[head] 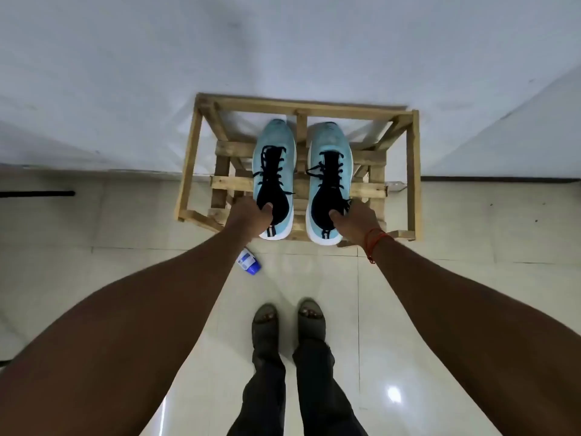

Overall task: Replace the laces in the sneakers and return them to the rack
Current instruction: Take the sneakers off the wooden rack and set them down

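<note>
Blue sneakers (274, 143), 1 in each hand (250, 216)

Both arms outstretched, L hand (248, 217) & R hand (356, 220) in grip.

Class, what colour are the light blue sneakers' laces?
Black laces on the light blue sneakers; head view.

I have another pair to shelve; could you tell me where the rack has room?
On the rack, bare slats lie left of the left sneaker and right of the right sneaker. The middle is crowded; left hand and right hand grip the heels.
</note>
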